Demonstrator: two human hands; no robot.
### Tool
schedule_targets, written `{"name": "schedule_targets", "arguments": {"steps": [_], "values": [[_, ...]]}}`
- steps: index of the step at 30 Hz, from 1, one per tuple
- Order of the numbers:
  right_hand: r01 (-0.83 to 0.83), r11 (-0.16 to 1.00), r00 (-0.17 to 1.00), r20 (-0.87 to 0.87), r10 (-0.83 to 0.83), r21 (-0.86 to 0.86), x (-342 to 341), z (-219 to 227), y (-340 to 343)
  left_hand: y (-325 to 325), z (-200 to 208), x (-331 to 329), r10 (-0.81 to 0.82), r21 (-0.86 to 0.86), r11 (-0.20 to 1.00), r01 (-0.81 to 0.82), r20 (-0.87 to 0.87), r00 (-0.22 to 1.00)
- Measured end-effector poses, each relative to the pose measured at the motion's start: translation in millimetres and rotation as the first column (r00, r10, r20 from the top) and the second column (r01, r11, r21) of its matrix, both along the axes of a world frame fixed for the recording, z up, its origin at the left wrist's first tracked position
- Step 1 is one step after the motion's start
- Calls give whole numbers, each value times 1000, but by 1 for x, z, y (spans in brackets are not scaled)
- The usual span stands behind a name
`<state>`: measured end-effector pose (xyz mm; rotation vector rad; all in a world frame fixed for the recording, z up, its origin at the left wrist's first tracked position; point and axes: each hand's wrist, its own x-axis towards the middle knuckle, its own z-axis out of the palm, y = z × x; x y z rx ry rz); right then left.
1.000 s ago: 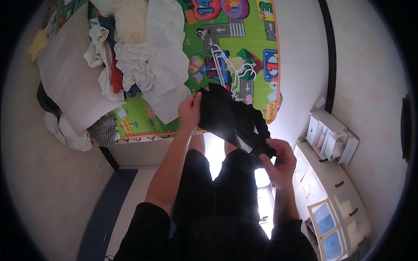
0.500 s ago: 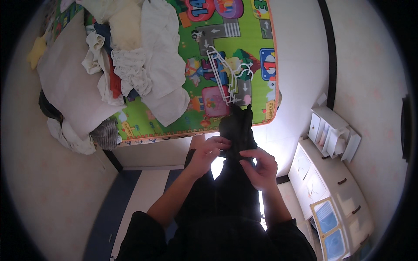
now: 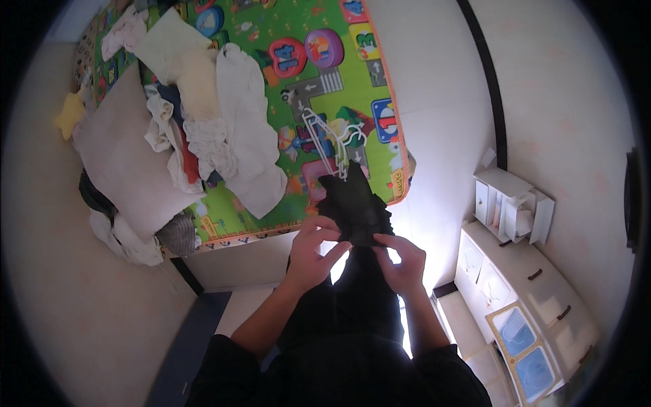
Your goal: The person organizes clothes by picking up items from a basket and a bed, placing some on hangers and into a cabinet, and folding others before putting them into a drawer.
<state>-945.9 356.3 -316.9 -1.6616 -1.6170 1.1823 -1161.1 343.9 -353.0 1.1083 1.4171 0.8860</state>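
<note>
A black garment (image 3: 356, 210), its exact kind hard to make out, hangs over the near edge of a colourful play mat (image 3: 239, 68). My left hand (image 3: 310, 256) pinches the left end of its near edge between thumb and fingers. At the right end of that same edge, my right hand (image 3: 403, 261) grips the cloth with thumb and forefinger. Just beyond the garment lie several white clothes hangers (image 3: 324, 141), and the far tip of the cloth reaches them.
Left on the mat, a long white cloth (image 3: 247, 122) lies beside crumpled clothes (image 3: 210, 146) and a big pale pillow (image 3: 129, 152). A yellow star-shaped cushion (image 3: 69, 117) is at the far left. Right stand a small white shelf (image 3: 505, 183) and a white drawer cabinet (image 3: 519, 271).
The black garment is spread wider and flatter between my hands. My left thumb has come in onto its near edge. The whole view has shifted, with the mat now farther left and lower.
</note>
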Motion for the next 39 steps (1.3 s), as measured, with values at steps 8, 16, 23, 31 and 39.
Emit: {"name": "schedule_targets", "arguments": {"steps": [8,16,23,31,39], "values": [[-12,967,996,-80,34,255,25,65,25,45,74,25,-111,470,868,161,-133,985],[123,991,965,-240,-105,58,36,110,22,53,134,71,64,460,886,59,-248,967],[-125,923,921,-389,-29,-364,61,121,33,86,189,82,114,423,906,15,-278,954],[-275,934,918,-350,185,-230,86,137,42,113,177,27,-238,-16,971,238,-153,959],[-188,911,791,-606,-80,-366,68,173,25,92,131,0,-368,-134,742,656,737,567]]}}
